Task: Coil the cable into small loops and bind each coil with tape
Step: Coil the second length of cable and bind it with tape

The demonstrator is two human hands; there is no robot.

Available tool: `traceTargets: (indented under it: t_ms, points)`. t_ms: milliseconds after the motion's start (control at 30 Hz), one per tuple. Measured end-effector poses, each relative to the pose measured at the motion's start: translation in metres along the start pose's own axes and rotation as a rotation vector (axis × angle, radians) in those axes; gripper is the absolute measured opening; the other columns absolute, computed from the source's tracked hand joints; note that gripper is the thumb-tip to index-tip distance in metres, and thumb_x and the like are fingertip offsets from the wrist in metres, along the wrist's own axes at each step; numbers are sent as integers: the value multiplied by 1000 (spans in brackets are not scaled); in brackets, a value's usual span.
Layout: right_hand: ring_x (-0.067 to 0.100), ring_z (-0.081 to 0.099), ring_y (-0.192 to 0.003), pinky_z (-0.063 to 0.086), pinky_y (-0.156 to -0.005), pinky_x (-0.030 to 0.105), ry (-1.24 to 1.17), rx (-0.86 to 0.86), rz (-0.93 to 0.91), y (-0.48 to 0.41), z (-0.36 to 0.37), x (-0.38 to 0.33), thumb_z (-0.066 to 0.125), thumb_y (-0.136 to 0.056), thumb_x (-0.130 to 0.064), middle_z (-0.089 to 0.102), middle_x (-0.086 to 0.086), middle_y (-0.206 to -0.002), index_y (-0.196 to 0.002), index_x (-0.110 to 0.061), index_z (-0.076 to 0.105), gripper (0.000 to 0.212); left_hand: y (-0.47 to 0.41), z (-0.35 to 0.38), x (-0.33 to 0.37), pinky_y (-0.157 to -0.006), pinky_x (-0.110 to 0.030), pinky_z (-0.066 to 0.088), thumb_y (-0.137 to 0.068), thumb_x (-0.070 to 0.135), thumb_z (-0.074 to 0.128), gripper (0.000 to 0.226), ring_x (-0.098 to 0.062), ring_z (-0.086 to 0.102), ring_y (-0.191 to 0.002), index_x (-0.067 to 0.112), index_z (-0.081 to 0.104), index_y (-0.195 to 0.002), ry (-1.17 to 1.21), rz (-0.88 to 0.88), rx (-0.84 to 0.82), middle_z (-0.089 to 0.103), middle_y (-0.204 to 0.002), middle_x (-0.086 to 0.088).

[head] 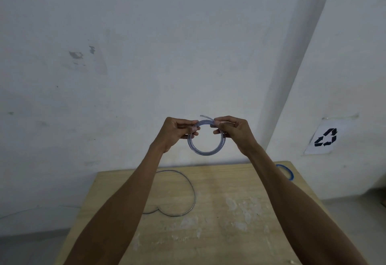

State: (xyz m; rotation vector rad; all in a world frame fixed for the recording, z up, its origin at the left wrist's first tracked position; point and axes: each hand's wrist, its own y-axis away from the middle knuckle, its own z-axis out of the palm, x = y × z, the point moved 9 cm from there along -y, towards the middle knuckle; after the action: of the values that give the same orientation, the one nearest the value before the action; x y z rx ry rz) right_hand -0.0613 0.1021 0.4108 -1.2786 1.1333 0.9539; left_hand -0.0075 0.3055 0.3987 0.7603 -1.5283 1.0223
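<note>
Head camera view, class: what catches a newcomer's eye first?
Both hands, left and right, hold a small coil of clear cable up before the white wall. Below, a loose dark wire lies on the wooden table, with a blue tape roll at its far right.

The coil (205,139) was pale translucent grey with a bluish tint, and the loose cable (183,193) on the surface (229,212) was dark grey. The surface was light tan wood grain with whitish smears. The tape roll (287,171) was blue, the wall (146,45) off-white with grey scuffs, and the paper sign (325,137) white with a black recycling symbol.
</note>
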Motion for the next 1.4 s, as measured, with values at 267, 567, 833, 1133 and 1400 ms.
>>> traceTargets:
  t_ms: [267, 567, 833, 1133, 1400]
  points:
    - [33, 77, -91, 59, -85, 40, 73, -85, 25, 3, 4, 8, 75, -90, -7, 78, 21, -95, -106, 1, 71, 18, 3, 4, -5, -87, -39, 63, -87, -4, 75, 30, -31, 78, -90, -4, 74, -117, -65, 8, 4, 79, -100, -19]
    - [34, 78, -84, 63, -81, 36, 147, -78, -30, -1, 7, 4, 77, -88, -3, 77, 22, -91, -108, 4, 74, 22, -1, 4, -10, -78, -35, 63, -86, -4, 77, 20, -31, 79, -84, -7, 73, -106, -72, 18, 65, 79, -92, -19]
    - [35, 76, -80, 61, -79, 40, 67, 36, 1, -8, -6, 5, 79, -82, 3, 76, 26, -90, -100, 4, 74, 19, -2, 15, -7, -89, -36, 62, -90, 4, 76, 25, -32, 78, -94, -1, 72, -114, 64, 15, 62, 79, -102, -17]
    - [32, 76, -79, 61, -84, 44, -10, 143, -23, -15, -28, -4, 78, -84, 2, 76, 26, -94, -103, 3, 73, 20, 6, 22, -48, -87, -34, 61, -91, -7, 68, 32, -32, 75, -102, -8, 65, -124, 302, -152, 9, 76, -109, -22]
    - [31, 77, -76, 63, -78, 38, 81, 239, -58, -16, -30, 2, 81, -83, -1, 78, 18, -83, -100, 0, 75, 18, 3, 30, -54, -89, -36, 61, -83, -6, 78, 39, -31, 75, -100, -4, 67, -120, 221, -197, -1, 76, -110, -23]
